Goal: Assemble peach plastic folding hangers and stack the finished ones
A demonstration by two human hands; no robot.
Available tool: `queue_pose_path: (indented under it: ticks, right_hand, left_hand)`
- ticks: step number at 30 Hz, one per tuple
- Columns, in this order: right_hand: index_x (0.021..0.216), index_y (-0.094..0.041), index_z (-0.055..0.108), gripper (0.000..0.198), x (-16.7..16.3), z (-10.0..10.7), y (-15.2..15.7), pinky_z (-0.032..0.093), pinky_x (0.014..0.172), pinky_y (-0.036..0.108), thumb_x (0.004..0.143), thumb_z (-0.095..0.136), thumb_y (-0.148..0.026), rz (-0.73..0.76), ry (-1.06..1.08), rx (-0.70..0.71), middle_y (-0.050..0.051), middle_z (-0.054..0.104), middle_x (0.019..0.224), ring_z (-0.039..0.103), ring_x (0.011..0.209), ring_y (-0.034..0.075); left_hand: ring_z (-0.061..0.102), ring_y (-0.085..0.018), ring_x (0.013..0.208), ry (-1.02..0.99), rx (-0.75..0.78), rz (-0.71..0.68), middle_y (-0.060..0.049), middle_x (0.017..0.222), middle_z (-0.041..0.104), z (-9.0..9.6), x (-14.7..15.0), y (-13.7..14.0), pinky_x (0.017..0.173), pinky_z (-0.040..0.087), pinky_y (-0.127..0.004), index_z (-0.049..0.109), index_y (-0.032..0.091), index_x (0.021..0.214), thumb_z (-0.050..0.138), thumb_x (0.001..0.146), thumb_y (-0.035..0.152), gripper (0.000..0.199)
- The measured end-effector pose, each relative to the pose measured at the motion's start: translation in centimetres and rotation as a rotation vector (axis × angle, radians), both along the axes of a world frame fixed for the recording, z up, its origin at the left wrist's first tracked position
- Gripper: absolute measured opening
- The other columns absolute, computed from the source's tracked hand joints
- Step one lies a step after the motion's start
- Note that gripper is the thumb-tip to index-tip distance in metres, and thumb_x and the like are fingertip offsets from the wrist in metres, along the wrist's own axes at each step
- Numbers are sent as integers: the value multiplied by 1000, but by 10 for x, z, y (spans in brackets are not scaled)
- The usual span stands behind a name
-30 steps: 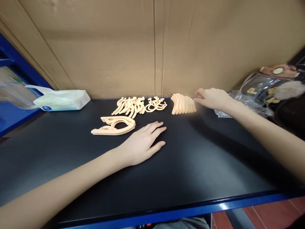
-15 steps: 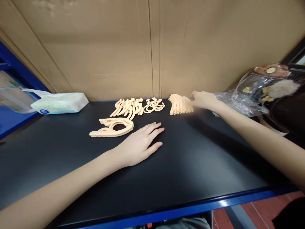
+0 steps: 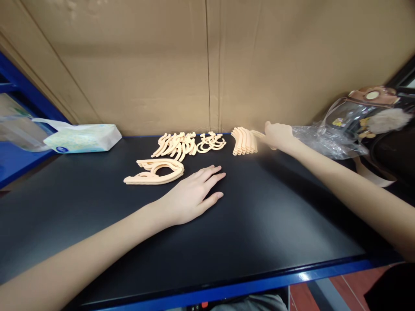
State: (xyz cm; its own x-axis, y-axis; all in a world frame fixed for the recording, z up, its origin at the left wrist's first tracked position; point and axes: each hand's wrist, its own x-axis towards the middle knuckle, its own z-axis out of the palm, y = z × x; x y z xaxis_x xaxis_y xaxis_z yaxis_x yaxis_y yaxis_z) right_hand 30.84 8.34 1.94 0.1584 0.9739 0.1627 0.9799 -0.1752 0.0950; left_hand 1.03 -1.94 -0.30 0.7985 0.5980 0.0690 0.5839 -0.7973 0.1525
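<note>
My left hand [image 3: 191,194] lies palm down on the black tabletop, fingers spread, holding nothing. Just left of it are folded peach plastic hangers [image 3: 168,179], stacked together. My right hand [image 3: 279,136] is closed on a curved peach hanger arm [image 3: 258,134], whose far end sticks out leftward past the fingers; the rest is mostly hidden by the hand. Beside it stands a neat row of matching hanger arms [image 3: 243,140]. Farther left are a small heap of hanger hooks [image 3: 211,143] and a loose pile of curved hanger arms [image 3: 177,144].
A tissue pack [image 3: 82,138] lies at the back left. At the right are crumpled clear plastic [image 3: 330,140] and a clear bottle with a brown lid [image 3: 372,95]. Cardboard [image 3: 145,65] rises behind the table, whose front edge is blue [image 3: 227,287].
My right hand has drawn slightly rightward, taking a hanger arm away from the right end of the row. My left hand stays in place; the view has shifted slightly.
</note>
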Motion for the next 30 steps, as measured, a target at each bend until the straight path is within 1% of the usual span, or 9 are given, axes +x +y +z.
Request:
queue_pose_path:
  ticks: [3, 7, 9, 11, 15, 18, 22, 26, 30]
  right_hand:
    - [119, -4, 51, 46, -5, 4, -4, 44, 73, 41, 82, 56, -31, -77, -25, 53, 27, 67, 100, 63, 97, 36]
    - [124, -5, 46, 46, -9, 22, -18, 40, 78, 40, 83, 54, -23, -77, -80, 201, 24, 65, 103, 59, 102, 34]
    - [121, -5, 48, 42, -15, 31, -31, 39, 78, 40, 82, 55, -23, 17, -112, 302, 22, 66, 99, 59, 98, 33]
    - [119, -8, 49, 40, -24, 36, -49, 39, 75, 37, 84, 53, -28, 203, -72, 355, 17, 66, 95, 59, 93, 30]
    - [106, -18, 52, 34, -52, 22, -92, 38, 64, 29, 77, 62, -31, 607, 155, 218, 6, 64, 89, 58, 79, 22]
    - [98, -20, 50, 28, -71, 0, -118, 39, 67, 27, 73, 62, -20, 840, 303, 97, 1, 62, 85, 56, 76, 17]
    - [89, -20, 47, 20, -82, -15, -131, 37, 64, 26, 74, 60, -16, 934, 308, 83, 0, 58, 81, 51, 72, 15]
    - [86, -20, 46, 19, -82, -16, -129, 35, 64, 27, 74, 60, -16, 961, 308, 103, 0, 56, 79, 48, 70, 15]
    - [88, -20, 46, 17, -80, -16, -130, 36, 68, 28, 78, 58, -16, 989, 339, 48, 0, 56, 82, 48, 72, 15]
  left_hand:
    - [27, -25, 143, 0, 8, -5, -10, 154, 32, -1, -1, 0, 115, 30, -42, 37, 18, 144, 32, 100, 42, 51]
    - [28, -25, 142, 10, 29, -1, -10, 153, 33, -1, -1, -2, 114, 31, -41, 36, 17, 143, 31, 100, 42, 51]
    - [30, -25, 141, -5, 66, 14, -11, 152, 35, -1, -2, -4, 114, 33, -41, 35, 16, 143, 34, 99, 42, 52]
    - [31, -27, 141, -57, 137, 38, -13, 152, 34, 0, -2, -5, 113, 33, -43, 33, 14, 144, 38, 98, 42, 54]
    - [34, -26, 137, -238, 268, 58, -15, 149, 35, 6, -4, -5, 112, 33, -42, 30, 13, 143, 43, 96, 41, 56]
    - [48, -25, 122, -290, 267, 44, -12, 132, 54, 10, -6, -4, 101, 41, -40, 45, 15, 131, 50, 93, 46, 50]
    - [55, -22, 93, -226, 202, 38, -3, 99, 66, 12, -8, -2, 80, 42, -37, 62, 20, 105, 55, 90, 46, 32]
    - [52, -20, 87, -158, 117, 4, 0, 94, 66, 12, -7, 0, 76, 39, -34, 65, 22, 98, 58, 88, 36, 19]
    - [50, -19, 84, -151, 43, 6, 1, 92, 65, 13, -6, 0, 74, 37, -33, 65, 21, 93, 58, 87, 32, 15]
